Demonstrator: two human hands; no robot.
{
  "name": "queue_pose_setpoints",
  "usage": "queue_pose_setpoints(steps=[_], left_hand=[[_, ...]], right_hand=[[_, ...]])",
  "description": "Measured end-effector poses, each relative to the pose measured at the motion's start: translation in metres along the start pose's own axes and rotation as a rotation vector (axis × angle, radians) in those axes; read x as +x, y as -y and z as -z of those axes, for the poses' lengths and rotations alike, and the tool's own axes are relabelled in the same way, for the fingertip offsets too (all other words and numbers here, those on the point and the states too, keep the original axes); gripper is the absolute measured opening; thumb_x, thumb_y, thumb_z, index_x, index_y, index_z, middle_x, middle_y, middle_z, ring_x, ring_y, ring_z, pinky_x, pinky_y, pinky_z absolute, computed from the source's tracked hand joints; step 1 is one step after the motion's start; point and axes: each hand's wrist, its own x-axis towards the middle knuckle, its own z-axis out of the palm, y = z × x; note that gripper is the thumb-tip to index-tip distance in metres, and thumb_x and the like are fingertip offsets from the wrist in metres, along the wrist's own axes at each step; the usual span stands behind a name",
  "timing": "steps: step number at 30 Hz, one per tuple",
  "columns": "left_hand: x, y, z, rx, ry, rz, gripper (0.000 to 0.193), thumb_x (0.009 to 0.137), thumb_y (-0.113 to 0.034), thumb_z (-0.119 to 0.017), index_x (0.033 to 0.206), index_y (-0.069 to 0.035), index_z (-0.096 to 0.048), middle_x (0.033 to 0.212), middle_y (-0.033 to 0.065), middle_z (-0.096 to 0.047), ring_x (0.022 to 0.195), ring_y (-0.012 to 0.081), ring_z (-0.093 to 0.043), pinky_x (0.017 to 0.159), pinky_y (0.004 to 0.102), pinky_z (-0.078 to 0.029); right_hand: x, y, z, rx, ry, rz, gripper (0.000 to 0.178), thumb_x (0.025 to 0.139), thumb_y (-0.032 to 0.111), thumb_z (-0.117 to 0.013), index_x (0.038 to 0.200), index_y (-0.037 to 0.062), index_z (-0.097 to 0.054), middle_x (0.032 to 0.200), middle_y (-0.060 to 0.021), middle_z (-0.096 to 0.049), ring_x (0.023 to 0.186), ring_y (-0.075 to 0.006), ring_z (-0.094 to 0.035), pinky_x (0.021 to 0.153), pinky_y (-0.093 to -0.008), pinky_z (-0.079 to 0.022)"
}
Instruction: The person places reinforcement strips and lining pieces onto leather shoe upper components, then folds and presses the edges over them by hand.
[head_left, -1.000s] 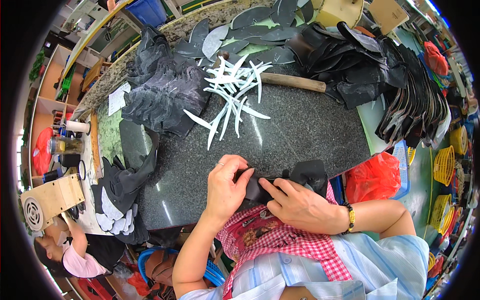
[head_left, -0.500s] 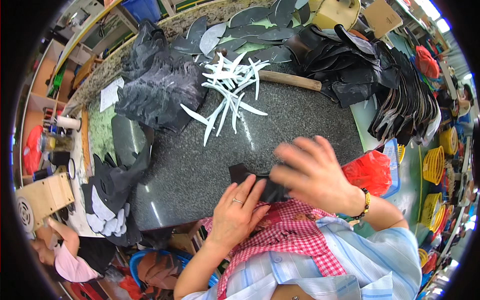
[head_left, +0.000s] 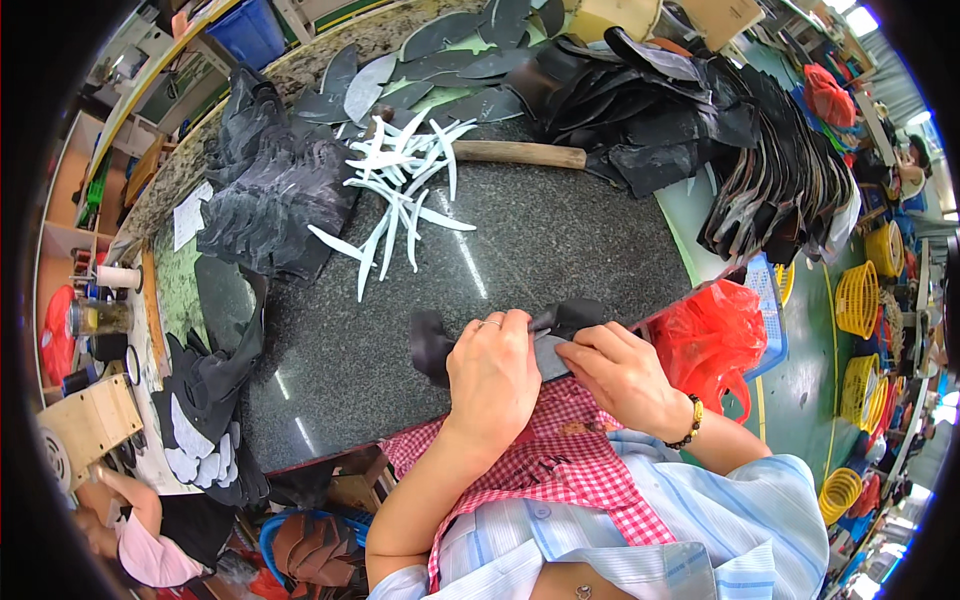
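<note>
Both hands have changed place since the earlier frame: the right hand (head_left: pixel 625 382), then a blur lifted clear over the bench (head_left: pixel 350 350), has come back down to the black piece (head_left: pixel 430 347), and the left hand (head_left: pixel 492 385), which lay across it with fingers stretched out, is now curled over it. Across the bench, the white strips (head_left: pixel 405 165) lie in the same loose heap as before.

The black piece is at the near edge of the bench, closer to the person than the white strips and a little to their right. Its dark ends show on either side of the left hand, and a grey face shows between the two hands. The left fingers are clamped on it, their tips bent down and the thumb hidden. The right fingers are pinched together on the grey part.

Just right of the white strips is a wooden handle (head_left: pixel 520 153), pointing at a large pile of black pieces (head_left: pixel 650 115) farther right. Left of the strips rises a dark ruffled stack (head_left: pixel 275 195). Nearer the person than the strips, and well to their right, a red plastic bag (head_left: pixel 708 330) sits by a blue basket (head_left: pixel 768 315).
</note>
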Motion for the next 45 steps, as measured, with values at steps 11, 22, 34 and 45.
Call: queue_pose_setpoints(steps=[11,22,34,45], left_hand=[[0.007,-0.009,0.005,0.097,0.072,0.000,0.013,0.080,-0.006,-0.063,0.089,0.001,-0.067,0.085,0.0144,-0.065,0.079,0.0346,-0.062,0.071,0.0435,-0.049],[0.005,-0.011,0.007,0.140,0.104,-0.047,0.014,0.080,-0.009,-0.062,0.090,0.001,-0.065,0.088,0.0113,-0.060,0.080,0.0307,-0.059,0.064,0.0421,-0.052],[-0.035,0.002,-0.019,0.635,0.040,-0.581,0.035,0.084,-0.009,-0.055,0.114,0.006,-0.060,0.105,0.0325,-0.061,0.098,0.0429,-0.063,0.082,0.0450,-0.055],[-0.032,0.002,-0.017,0.612,0.018,-0.585,0.036,0.083,-0.010,-0.053,0.115,0.005,-0.060,0.101,0.0329,-0.063,0.096,0.0427,-0.065,0.081,0.0447,-0.055]], right_hand=[[0.001,0.008,-0.005,-0.107,0.069,-0.075,0.044,0.077,0.012,-0.067,0.120,0.0071,-0.059,0.096,-0.0071,-0.054,0.085,-0.0232,-0.055,0.074,-0.0325,-0.049],[0.003,0.012,-0.004,-0.121,0.098,-0.111,0.041,0.079,0.017,-0.065,0.117,0.0030,-0.057,0.097,-0.0071,-0.051,0.089,-0.0230,-0.052,0.077,-0.0331,-0.048],[0.030,0.010,0.003,0.206,-0.028,-0.566,0.023,0.083,0.018,-0.067,0.088,-0.0027,-0.057,0.081,-0.0185,-0.062,0.072,-0.0327,-0.065,0.062,-0.0375,-0.051],[0.060,-0.011,0.022,0.425,0.157,-0.741,0.021,0.081,0.017,-0.069,0.083,-0.0026,-0.063,0.064,-0.0057,-0.059,0.059,-0.0084,-0.054,0.054,-0.0267,-0.043]])
